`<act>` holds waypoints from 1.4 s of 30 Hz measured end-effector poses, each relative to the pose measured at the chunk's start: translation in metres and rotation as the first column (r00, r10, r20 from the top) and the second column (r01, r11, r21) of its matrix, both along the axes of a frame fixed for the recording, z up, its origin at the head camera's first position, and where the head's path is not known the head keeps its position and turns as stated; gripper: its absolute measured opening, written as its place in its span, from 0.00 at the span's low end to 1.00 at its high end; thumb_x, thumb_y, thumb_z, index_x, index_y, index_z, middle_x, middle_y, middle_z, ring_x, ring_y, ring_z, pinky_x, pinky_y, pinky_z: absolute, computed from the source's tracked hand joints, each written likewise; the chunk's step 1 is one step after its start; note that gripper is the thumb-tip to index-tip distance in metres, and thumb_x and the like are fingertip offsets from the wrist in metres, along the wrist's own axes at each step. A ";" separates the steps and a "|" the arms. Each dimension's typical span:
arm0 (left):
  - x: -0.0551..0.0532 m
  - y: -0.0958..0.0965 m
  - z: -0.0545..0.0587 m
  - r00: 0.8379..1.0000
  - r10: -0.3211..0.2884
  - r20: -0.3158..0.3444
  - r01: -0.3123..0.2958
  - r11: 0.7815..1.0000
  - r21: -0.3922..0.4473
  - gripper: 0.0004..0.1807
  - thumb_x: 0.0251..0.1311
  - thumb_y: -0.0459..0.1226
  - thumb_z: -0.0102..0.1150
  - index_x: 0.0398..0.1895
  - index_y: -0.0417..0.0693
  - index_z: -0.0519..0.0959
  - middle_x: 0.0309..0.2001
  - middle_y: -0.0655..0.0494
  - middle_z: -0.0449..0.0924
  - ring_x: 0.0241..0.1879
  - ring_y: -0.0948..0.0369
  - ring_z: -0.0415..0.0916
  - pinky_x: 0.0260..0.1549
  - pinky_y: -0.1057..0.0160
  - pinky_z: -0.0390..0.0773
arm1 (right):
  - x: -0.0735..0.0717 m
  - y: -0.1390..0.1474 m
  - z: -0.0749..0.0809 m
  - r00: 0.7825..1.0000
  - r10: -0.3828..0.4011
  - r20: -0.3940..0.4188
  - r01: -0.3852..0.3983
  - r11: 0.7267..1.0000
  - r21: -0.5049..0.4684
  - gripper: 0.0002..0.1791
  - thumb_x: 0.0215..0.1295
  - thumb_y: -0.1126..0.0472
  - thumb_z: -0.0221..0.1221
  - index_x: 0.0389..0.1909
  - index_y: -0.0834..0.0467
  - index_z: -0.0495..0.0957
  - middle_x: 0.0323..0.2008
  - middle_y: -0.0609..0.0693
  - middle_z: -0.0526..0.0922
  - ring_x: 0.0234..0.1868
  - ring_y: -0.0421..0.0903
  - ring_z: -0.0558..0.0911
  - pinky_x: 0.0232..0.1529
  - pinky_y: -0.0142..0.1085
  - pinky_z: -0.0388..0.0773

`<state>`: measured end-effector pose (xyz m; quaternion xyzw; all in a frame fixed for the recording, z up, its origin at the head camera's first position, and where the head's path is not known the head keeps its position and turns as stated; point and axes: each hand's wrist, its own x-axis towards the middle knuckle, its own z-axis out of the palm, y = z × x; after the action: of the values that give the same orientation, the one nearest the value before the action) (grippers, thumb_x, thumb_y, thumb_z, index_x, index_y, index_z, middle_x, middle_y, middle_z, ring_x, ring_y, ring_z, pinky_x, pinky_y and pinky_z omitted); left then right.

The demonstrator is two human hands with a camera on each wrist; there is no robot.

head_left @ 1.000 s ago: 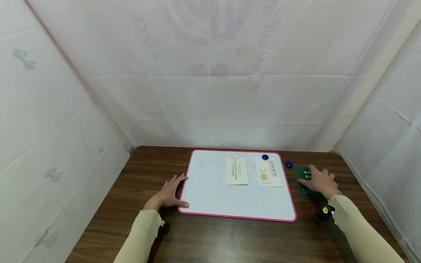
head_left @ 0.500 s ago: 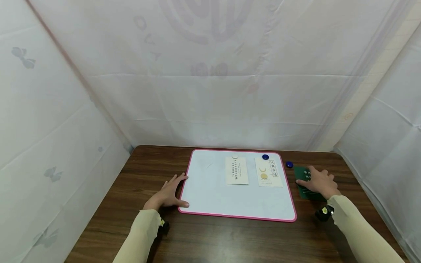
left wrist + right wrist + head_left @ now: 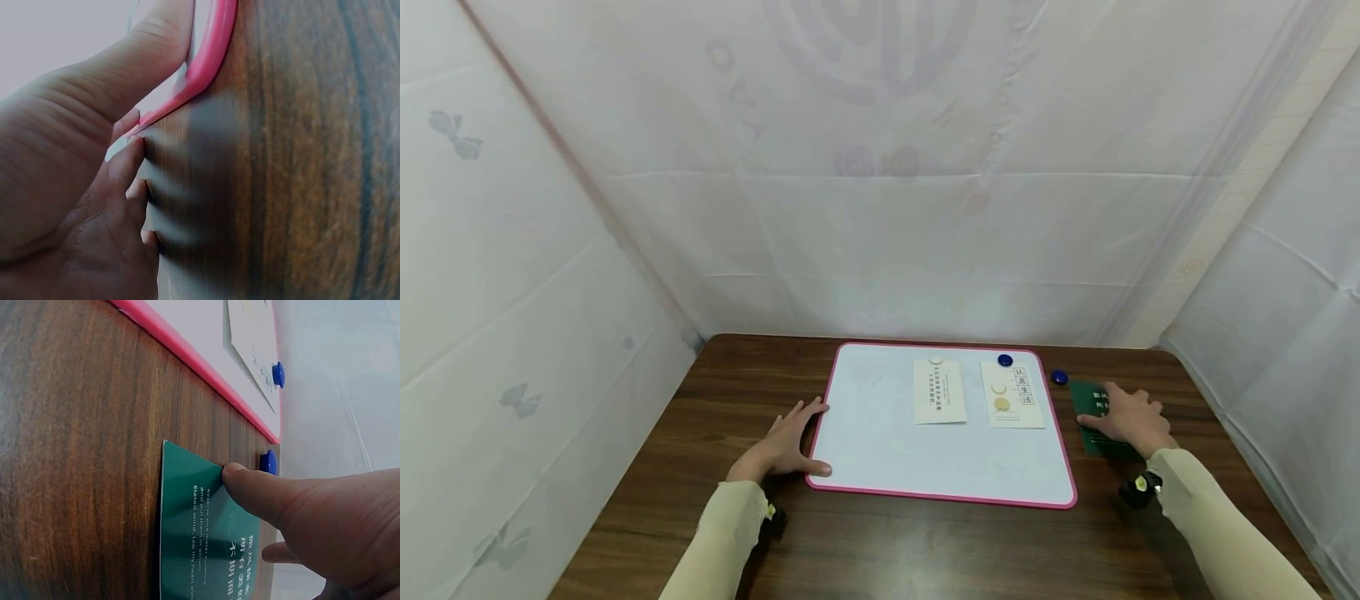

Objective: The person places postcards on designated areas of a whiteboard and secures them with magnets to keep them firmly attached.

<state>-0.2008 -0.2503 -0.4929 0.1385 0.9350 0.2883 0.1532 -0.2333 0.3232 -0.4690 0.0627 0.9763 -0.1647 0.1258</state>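
A whiteboard with a pink rim lies flat on the table. My left hand is spread at its left edge; the thumb lies on the board near the corner, and in the left wrist view the fingertips reach down beside the pink rim. Over a green printed card to the board's right is my right hand, its fingers spread. The right wrist view shows its thumb extended, the tip right at the long edge of the card. Part of the card is hidden under this hand.
Two pale cards, a text card and a moon-print card, lie on the board. A white magnet and a blue magnet sit at their tops. Another blue magnet rests on the table. White curtains enclose the table.
The right thumb has shifted slightly to the left, out to the green card's edge. The left hand, the board and the magnets stay where they were.
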 end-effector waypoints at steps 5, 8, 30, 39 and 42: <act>0.001 0.001 0.001 1.000 -0.005 -0.001 0.005 1.000 0.005 0.60 0.46 0.50 0.83 0.79 0.43 0.58 0.81 0.37 0.47 0.80 0.36 0.39 0.73 0.29 0.37 | 0.001 0.000 0.000 1.000 0.003 0.002 -0.003 1.000 0.001 0.54 0.65 0.38 0.64 0.74 0.72 0.51 0.58 0.91 0.54 0.56 0.88 0.60 0.47 0.74 0.72; 0.002 0.001 0.001 1.000 -0.012 -0.005 0.012 1.000 0.007 0.60 0.47 0.49 0.83 0.79 0.42 0.58 0.81 0.37 0.47 0.79 0.36 0.39 0.73 0.29 0.37 | 0.001 0.001 0.000 1.000 0.008 0.000 -0.008 1.000 0.000 0.54 0.65 0.38 0.65 0.73 0.73 0.52 0.58 0.91 0.55 0.56 0.88 0.60 0.46 0.75 0.71; -0.002 0.002 0.000 1.000 0.007 0.002 -0.007 1.000 -0.028 0.60 0.46 0.51 0.82 0.79 0.44 0.58 0.81 0.39 0.47 0.80 0.38 0.39 0.73 0.30 0.39 | 0.000 0.005 0.001 1.000 0.024 -0.002 -0.023 0.999 0.042 0.55 0.64 0.36 0.66 0.72 0.74 0.55 0.58 0.90 0.56 0.55 0.87 0.62 0.46 0.74 0.73; -0.002 0.001 0.002 1.000 0.007 -0.003 -0.007 1.000 -0.027 0.60 0.47 0.51 0.82 0.79 0.43 0.58 0.81 0.39 0.48 0.80 0.38 0.39 0.73 0.30 0.39 | -0.001 0.015 0.008 0.993 0.110 -0.041 -0.107 0.992 0.060 0.48 0.66 0.44 0.67 0.69 0.76 0.61 0.61 0.86 0.65 0.56 0.84 0.69 0.49 0.73 0.73; -0.001 0.001 0.001 1.000 0.006 -0.005 -0.006 1.000 -0.027 0.59 0.47 0.50 0.82 0.79 0.43 0.57 0.81 0.39 0.47 0.80 0.38 0.39 0.73 0.30 0.39 | -0.001 0.018 0.011 0.989 0.137 -0.057 -0.134 0.990 0.053 0.41 0.68 0.50 0.67 0.67 0.77 0.64 0.61 0.84 0.67 0.56 0.81 0.72 0.49 0.71 0.74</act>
<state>-0.2022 -0.2494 -0.4916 0.1343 0.9395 0.2760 0.1520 -0.2345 0.3411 -0.4582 -0.0057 0.9853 -0.1338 0.1057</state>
